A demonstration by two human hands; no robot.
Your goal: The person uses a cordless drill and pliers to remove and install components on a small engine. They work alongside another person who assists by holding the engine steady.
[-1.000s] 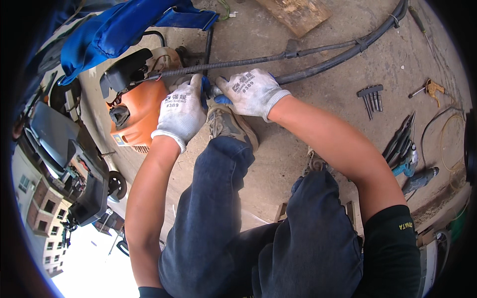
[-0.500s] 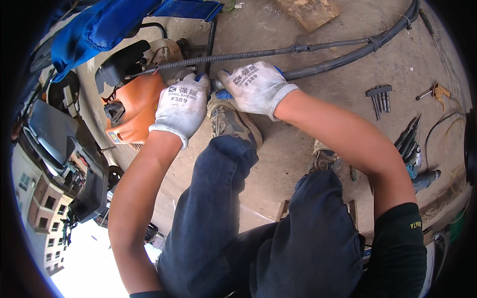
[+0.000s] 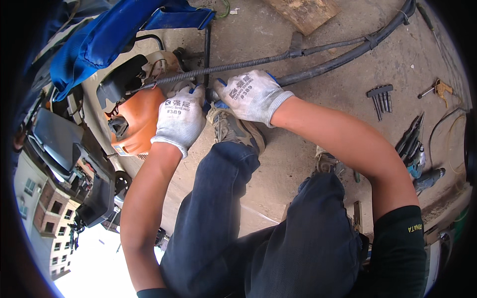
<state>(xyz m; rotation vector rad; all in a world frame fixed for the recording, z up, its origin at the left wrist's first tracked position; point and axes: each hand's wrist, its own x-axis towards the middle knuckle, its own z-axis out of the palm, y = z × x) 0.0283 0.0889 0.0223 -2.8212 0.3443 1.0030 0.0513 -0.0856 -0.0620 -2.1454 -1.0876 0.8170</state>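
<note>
Both my hands wear white knit gloves with blue palms. My right hand [image 3: 248, 97] is wrapped over the engine end of a thick black hose [image 3: 323, 66], its fingers curled underneath. Close beside it, my left hand [image 3: 180, 114] is closed at the coupling by the orange engine housing [image 3: 139, 119]. Its fingertips are hidden, so what it grips does not show. A thinner ribbed cable sleeve [image 3: 223, 68] runs above both hands from the engine and joins the hose at the right. A dark flat tab [image 3: 296, 43] stands up from that sleeve.
Blue padded straps [image 3: 94, 54] hang over the engine at upper left. On the concrete to the right lie a hex key set [image 3: 380, 99], an orange-handled tool [image 3: 439, 93], pliers [image 3: 410, 136] and a teal power tool [image 3: 417, 171]. A wooden board [image 3: 303, 12] lies at the top. My shoe [image 3: 233, 126] is just below the hands.
The flat tab on the sleeve has swung upward, and the hose has shifted slightly. Both hands keep their places at the coupling, while the whole view has moved a little.
</note>
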